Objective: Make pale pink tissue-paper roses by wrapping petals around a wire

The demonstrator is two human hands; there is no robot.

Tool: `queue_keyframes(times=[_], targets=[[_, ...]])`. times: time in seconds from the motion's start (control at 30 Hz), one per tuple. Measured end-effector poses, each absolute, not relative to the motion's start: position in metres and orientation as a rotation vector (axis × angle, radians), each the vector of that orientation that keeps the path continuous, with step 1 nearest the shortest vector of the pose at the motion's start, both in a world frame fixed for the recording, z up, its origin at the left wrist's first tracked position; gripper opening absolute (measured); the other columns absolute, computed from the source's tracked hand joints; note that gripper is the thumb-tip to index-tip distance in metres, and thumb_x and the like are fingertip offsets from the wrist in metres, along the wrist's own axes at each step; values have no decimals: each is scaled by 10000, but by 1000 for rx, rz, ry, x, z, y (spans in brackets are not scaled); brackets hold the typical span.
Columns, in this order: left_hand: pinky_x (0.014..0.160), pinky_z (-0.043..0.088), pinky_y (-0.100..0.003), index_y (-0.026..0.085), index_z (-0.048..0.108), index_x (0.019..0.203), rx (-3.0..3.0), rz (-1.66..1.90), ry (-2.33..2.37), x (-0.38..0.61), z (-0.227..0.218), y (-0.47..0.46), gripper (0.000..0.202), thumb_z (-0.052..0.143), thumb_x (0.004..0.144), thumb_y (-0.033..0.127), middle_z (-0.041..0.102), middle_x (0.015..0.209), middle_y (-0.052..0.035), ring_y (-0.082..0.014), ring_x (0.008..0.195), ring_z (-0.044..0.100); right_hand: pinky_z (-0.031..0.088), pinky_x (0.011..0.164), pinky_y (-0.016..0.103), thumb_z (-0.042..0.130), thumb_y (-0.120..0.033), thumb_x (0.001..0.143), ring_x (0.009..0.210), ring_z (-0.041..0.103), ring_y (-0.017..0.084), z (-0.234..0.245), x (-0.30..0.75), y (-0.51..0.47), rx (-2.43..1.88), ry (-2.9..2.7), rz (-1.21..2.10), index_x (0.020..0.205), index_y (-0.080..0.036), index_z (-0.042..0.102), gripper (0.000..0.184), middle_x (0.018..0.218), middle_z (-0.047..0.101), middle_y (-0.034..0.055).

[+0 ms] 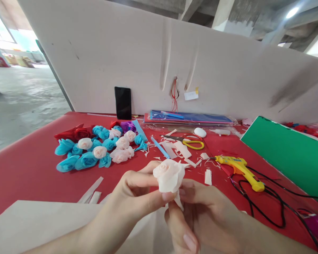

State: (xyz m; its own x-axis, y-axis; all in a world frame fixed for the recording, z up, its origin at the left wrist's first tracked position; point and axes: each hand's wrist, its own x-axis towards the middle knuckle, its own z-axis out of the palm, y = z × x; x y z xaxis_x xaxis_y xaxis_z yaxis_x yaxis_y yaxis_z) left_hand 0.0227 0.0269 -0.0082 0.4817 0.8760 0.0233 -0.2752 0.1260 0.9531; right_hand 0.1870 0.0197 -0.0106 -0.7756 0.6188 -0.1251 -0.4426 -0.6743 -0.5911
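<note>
A pale pink paper rose (169, 174) is held up in front of me, its bloom facing up and its twisted base pointing down. My left hand (137, 194) pinches it from the left, thumb under the bloom and fingers behind it. Below the bloom, my right hand (198, 211) grips the base between thumb and fingers. Part of the base is hidden by the fingers. Under my hands lies a large sheet of pale paper (42, 220). Narrow pale paper strips (91, 190) lie at its far edge.
Blue, pink, red and purple paper flowers (87, 160) cluster at the left. Paper scraps (181, 150), yellow-handled scissors (193, 144) and a blue stick (160, 147) lie beyond my hands. To the right are a yellow glue gun (238, 169), its black cord, and a green board (286, 155). A phone (123, 103) leans on the partition.
</note>
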Motion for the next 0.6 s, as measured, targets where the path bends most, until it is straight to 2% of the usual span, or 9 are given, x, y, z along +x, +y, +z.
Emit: queue_keyframes(times=[0.1,0.17,0.27,0.37,0.47,0.53,0.6], targets=[[907,494,-376,243,735,595,1138,949,661,24,-9,27,221,720,793,339,669,478,-7,-289,921,684,483,487,177,569,-416,867,420,581,98,-8,187,21,-447,-764,2417,857,-122,646,304,497,613,1],[880,511,-374,248,754,623,1141,931,664,24,-9,27,209,712,802,347,675,475,3,-265,792,695,458,483,175,568,-433,858,418,559,92,-5,186,21,-477,-784,2422,806,-128,641,318,478,580,-8],[829,530,-357,240,756,577,1123,843,630,23,-11,25,333,646,860,377,676,485,4,-216,631,667,451,526,197,553,-410,859,472,553,94,0,183,19,-596,-867,2316,757,-144,634,297,527,578,-4],[821,512,-286,244,741,572,1104,917,658,22,-13,24,305,677,847,359,720,713,7,-199,798,651,465,622,228,557,-325,878,607,563,110,3,182,17,-866,-1050,1887,771,-173,630,200,675,627,9],[848,477,-246,250,715,598,1109,997,705,23,-12,25,255,699,835,343,706,917,33,-188,953,591,448,719,245,550,-259,882,724,565,128,7,183,15,-1039,-1304,1454,777,-203,646,153,767,643,5],[831,465,-228,252,708,594,1122,1000,714,24,-11,26,279,678,854,345,706,910,44,-172,936,581,437,741,264,519,-240,883,764,567,146,10,185,13,-1045,-1457,1309,783,-208,675,188,783,639,10],[750,458,-202,251,704,580,1135,1025,745,24,-11,27,281,689,844,346,694,813,50,-150,838,568,428,729,274,529,-255,877,755,557,153,12,186,12,-1055,-1520,1283,795,-205,703,199,759,624,11]])
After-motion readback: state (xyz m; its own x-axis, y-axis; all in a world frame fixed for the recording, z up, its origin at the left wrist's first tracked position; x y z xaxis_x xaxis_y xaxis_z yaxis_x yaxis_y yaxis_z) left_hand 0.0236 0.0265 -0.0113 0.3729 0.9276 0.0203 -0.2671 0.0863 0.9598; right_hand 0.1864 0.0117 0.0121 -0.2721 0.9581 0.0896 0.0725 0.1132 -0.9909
